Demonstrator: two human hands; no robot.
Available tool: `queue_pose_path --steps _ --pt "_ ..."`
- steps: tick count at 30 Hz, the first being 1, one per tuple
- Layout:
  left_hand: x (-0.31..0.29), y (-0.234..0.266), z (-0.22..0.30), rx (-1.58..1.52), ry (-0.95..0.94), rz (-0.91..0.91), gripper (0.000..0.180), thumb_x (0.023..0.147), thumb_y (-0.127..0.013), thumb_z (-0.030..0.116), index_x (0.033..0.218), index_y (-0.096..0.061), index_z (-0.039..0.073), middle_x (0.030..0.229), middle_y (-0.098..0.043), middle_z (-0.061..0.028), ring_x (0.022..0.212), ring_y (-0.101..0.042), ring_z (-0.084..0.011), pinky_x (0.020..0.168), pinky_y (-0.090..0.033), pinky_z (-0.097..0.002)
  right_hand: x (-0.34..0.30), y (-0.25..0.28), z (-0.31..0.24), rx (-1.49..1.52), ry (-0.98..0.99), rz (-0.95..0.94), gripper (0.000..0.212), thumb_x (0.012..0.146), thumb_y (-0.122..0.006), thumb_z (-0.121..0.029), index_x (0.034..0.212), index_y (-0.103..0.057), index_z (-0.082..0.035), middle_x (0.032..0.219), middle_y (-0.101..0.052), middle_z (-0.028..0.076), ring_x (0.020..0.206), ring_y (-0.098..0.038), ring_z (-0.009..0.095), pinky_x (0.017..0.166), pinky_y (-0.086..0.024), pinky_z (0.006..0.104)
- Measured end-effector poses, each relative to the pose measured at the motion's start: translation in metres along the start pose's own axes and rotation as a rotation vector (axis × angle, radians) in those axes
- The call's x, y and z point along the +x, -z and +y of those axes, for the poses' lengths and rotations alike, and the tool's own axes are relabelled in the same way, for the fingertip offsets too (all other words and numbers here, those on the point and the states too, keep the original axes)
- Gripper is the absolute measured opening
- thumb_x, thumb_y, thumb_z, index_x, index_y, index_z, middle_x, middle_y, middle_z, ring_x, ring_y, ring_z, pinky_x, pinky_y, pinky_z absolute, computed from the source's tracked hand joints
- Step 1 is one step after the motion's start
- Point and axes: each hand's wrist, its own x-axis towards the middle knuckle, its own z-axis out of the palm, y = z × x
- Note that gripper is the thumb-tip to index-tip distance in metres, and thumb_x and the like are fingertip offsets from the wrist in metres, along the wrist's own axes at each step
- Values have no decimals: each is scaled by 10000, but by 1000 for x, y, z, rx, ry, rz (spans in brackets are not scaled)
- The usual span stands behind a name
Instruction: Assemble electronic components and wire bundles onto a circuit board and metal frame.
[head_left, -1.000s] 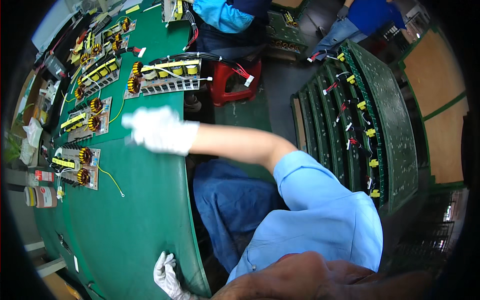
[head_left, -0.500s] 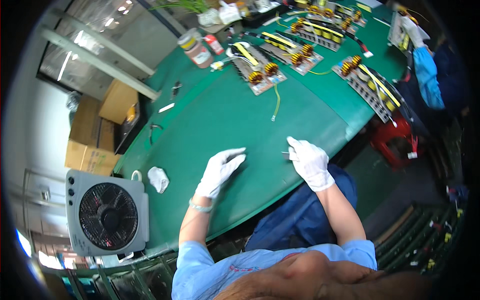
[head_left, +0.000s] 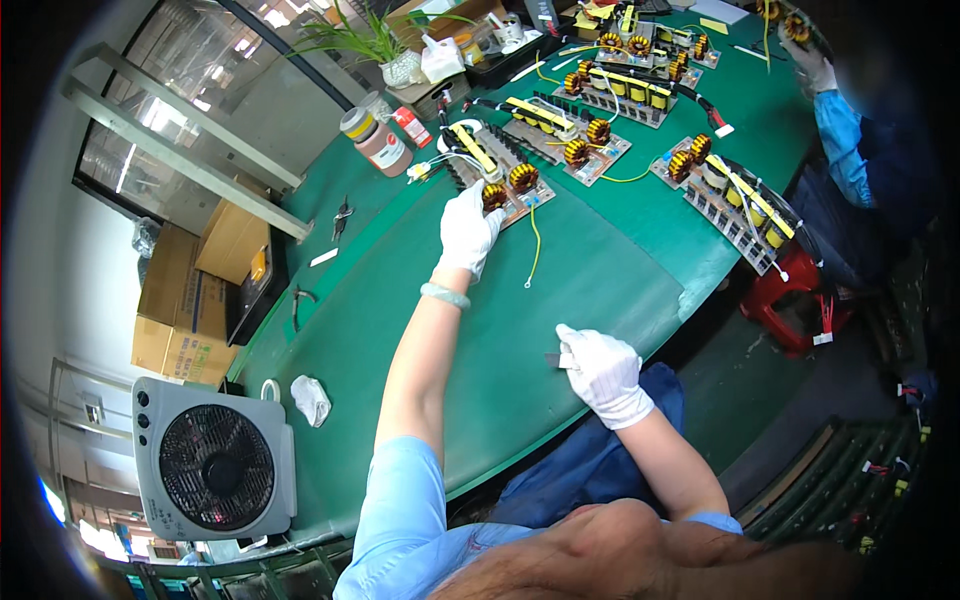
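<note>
My left hand (head_left: 468, 232), in a white glove, reaches across the green table. Its fingers close on the near corner of a circuit board (head_left: 516, 212), beside a black-and-yellow wound ring coil (head_left: 523, 178); the fingertips are partly hidden. From this board a yellow-green wire (head_left: 537, 255) trails over the mat. My right hand (head_left: 600, 375), also gloved, is near the table's front edge, its fingers curled in a pinch. A small dark grey flat piece (head_left: 553, 360) juts from between its thumb and fingers; its kind is not clear.
Several similar boards (head_left: 735, 200) lie on the right and far side. A jar (head_left: 385, 150) and red bottle (head_left: 411, 128) stand at the back. Pliers (head_left: 298, 308), a white cloth (head_left: 310, 400) and a fan (head_left: 215, 460) are left. A co-worker's gloved hand (head_left: 810, 65) handles another board far right.
My left hand has moved forward from the bare mat to the circuit board and taken its corner. My right hand keeps its small piece. The whole view has shifted a little.
</note>
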Motion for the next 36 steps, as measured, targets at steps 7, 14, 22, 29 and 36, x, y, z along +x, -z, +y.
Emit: queue_pose_path --steps 7,14,22,29,36 --pt "13 -20 11 153 162 26 261 769 -806 252 894 -684 58 844 -694 -173 843 -667 -364 741 -544 -473 -3 -3 4 -17 29 -9 320 829 -707 -187 1129 -689 -77 777 -624 38 626 -640 208 544 -508 349" --pt "-1 -6 22 181 152 21 289 744 -827 250 865 -662 47 792 -666 -179 792 -654 -372 699 -531 -491 0 -2 3 -18 5 24 234 820 -720 -137 1053 -721 -113 752 -661 52 604 -640 249 547 -519 361" --pt "-40 15 35 145 55 3 285 736 -817 224 816 -615 41 768 -658 -178 777 -635 -381 686 -513 -495 -1 -2 1 -40 28 13 244 811 -730 -132 1054 -723 -117 771 -670 57 623 -647 255 557 -522 364" --pt "-119 70 68 90 65 -129 302 733 -809 245 914 -652 63 808 -644 -160 799 -613 -368 704 -502 -479 -1 6 0 189 50 262 319 817 -699 22 1131 -724 -32 832 -708 72 669 -676 237 573 -542 330" --pt "-205 135 109 38 58 -240 249 754 -771 257 904 -694 74 776 -624 -155 770 -605 -349 673 -497 -460 -6 2 3 74 88 250 419 759 -655 106 1143 -736 -43 893 -719 98 714 -686 244 606 -552 319"
